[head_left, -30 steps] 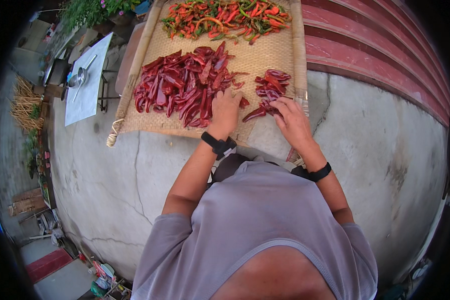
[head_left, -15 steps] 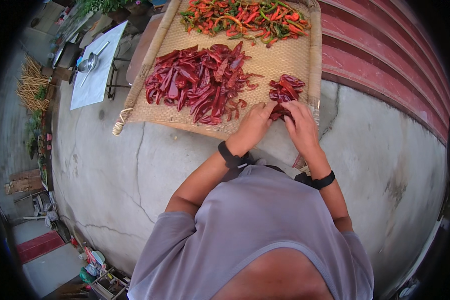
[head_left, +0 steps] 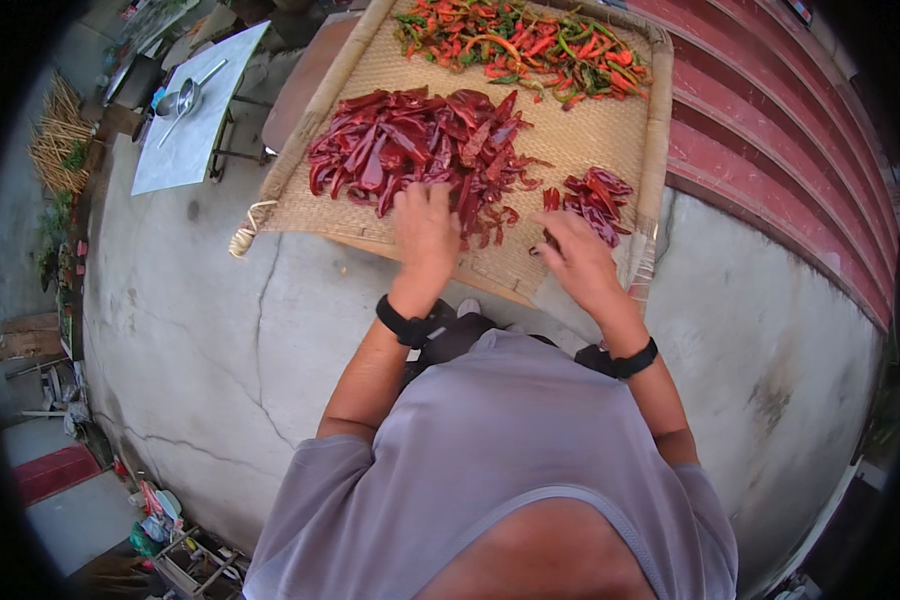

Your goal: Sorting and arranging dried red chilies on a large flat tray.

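Observation:
A large heap of dried dark-red chilies [head_left: 410, 145] lies on a woven bamboo tray [head_left: 300, 212]. My left hand [head_left: 427, 228] is at the heap's near edge, fingers stretched out and touching the chilies. Farther right, a small bunch of the same chilies [head_left: 598, 200] lies close to the tray's right rim. Beside this bunch is my right hand [head_left: 578, 258], its fingers bent; a dark-red chili [head_left: 550, 240] shows between fingers and thumb, partly hidden. Black bands circle both wrists.
Mixed red, orange and green chilies [head_left: 530, 45] cover the tray's far end. Red steps [head_left: 760, 150] rise to the right. At left, a white-topped table [head_left: 185, 150] carries a metal ladle [head_left: 189, 97]. Cracked concrete floor [head_left: 200, 320] surrounds me.
My left hand has moved left, from the small bunch to the big heap. My right hand has left the top of the bunch for its near left side. The view has shifted slightly.

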`<state>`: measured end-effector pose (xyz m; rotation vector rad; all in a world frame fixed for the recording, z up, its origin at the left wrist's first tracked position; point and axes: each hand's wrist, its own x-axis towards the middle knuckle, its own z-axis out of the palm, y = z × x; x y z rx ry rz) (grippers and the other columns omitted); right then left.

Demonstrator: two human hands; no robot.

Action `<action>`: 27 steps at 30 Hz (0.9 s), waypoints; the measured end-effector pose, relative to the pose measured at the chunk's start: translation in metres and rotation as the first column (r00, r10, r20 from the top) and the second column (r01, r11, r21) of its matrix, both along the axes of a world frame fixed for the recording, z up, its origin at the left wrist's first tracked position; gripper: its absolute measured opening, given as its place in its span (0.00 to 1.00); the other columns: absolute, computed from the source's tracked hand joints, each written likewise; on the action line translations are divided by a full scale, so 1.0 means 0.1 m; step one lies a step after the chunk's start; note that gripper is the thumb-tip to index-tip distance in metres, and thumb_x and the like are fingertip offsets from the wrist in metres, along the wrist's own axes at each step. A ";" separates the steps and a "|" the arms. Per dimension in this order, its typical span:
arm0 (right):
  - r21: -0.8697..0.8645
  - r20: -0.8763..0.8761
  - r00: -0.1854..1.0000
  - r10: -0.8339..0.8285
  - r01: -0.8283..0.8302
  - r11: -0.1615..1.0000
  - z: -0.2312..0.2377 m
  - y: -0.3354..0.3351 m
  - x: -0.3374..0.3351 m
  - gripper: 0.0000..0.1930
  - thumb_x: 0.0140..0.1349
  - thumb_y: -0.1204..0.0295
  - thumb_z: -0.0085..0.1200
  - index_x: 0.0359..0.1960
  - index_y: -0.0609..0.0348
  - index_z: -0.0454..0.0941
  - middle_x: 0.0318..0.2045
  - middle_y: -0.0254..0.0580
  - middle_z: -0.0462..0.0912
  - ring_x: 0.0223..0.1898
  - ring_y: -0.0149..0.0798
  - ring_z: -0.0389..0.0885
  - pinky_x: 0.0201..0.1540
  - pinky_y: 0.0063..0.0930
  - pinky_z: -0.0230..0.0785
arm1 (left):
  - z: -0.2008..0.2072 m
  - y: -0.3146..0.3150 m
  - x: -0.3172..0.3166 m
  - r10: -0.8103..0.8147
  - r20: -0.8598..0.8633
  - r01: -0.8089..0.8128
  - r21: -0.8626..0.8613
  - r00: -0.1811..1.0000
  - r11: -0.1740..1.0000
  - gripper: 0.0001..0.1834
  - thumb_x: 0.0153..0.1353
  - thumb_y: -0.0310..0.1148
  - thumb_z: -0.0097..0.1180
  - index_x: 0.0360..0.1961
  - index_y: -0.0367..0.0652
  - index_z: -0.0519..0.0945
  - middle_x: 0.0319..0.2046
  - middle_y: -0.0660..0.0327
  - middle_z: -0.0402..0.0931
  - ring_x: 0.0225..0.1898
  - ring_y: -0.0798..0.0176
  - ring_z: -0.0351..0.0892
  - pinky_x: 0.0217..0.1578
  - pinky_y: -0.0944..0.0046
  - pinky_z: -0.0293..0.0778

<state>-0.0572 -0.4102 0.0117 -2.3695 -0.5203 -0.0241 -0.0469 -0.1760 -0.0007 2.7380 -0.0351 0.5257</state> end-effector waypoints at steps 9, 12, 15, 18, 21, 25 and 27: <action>-0.231 0.261 0.928 0.266 -0.207 0.951 -0.30 0.93 0.41 0.19 0.57 0.77 0.50 0.51 0.49 0.77 0.52 0.42 0.77 0.50 0.48 0.76 0.49 0.40 0.71 | -0.27 0.36 0.02 -0.092 -0.119 0.072 -0.160 0.989 0.984 0.18 0.57 0.21 0.53 0.51 0.41 0.74 0.42 0.45 0.70 0.36 0.38 0.79 0.34 0.42 0.75; -0.286 0.196 0.932 0.303 -0.241 0.927 -0.30 0.97 0.48 0.15 0.56 0.76 0.51 0.47 0.50 0.77 0.53 0.37 0.77 0.47 0.46 0.77 0.48 0.40 0.70 | -0.23 0.41 -0.01 -0.089 -0.233 0.021 -0.279 0.968 0.960 0.22 0.58 0.20 0.54 0.55 0.40 0.71 0.46 0.43 0.68 0.44 0.34 0.76 0.40 0.42 0.74; -0.292 0.211 0.909 0.358 -0.291 0.911 -0.30 0.95 0.51 0.14 0.56 0.75 0.54 0.45 0.51 0.77 0.50 0.35 0.78 0.45 0.45 0.77 0.47 0.40 0.70 | -0.28 0.47 -0.03 -0.115 -0.174 0.041 -0.382 0.978 0.923 0.20 0.60 0.21 0.53 0.54 0.38 0.71 0.47 0.42 0.67 0.44 0.33 0.75 0.42 0.43 0.73; -0.336 0.216 0.883 0.416 -0.333 0.881 -0.31 0.94 0.51 0.14 0.57 0.74 0.56 0.46 0.53 0.76 0.49 0.38 0.78 0.46 0.46 0.77 0.48 0.39 0.70 | -0.30 0.52 -0.03 -0.125 -0.121 0.057 -0.453 0.985 0.890 0.18 0.62 0.21 0.52 0.54 0.37 0.71 0.47 0.40 0.66 0.44 0.32 0.73 0.44 0.44 0.72; -0.325 0.143 0.922 0.361 -0.301 0.897 -0.29 0.96 0.52 0.13 0.57 0.75 0.55 0.45 0.54 0.77 0.49 0.40 0.78 0.47 0.46 0.76 0.48 0.39 0.69 | -0.19 0.54 -0.04 -0.133 -0.007 0.113 -0.482 0.991 0.869 0.17 0.63 0.20 0.51 0.54 0.34 0.70 0.48 0.41 0.68 0.48 0.37 0.72 0.49 0.49 0.71; -0.367 0.035 0.932 0.361 -0.324 0.872 -0.25 0.98 0.58 0.12 0.56 0.74 0.53 0.43 0.53 0.78 0.48 0.41 0.77 0.50 0.45 0.74 0.51 0.38 0.66 | -0.12 0.58 -0.05 -0.080 -0.038 0.041 -0.598 0.996 0.801 0.15 0.65 0.21 0.49 0.53 0.34 0.70 0.46 0.42 0.74 0.49 0.39 0.74 0.51 0.53 0.71; -0.332 0.188 0.892 0.411 -0.336 0.882 -0.20 0.96 0.59 0.12 0.56 0.74 0.54 0.43 0.54 0.78 0.50 0.42 0.77 0.52 0.45 0.74 0.55 0.40 0.65 | 0.00 0.58 -0.05 -0.091 -0.049 0.036 -0.660 0.995 0.750 0.15 0.66 0.21 0.49 0.53 0.34 0.70 0.46 0.42 0.74 0.48 0.41 0.75 0.50 0.54 0.71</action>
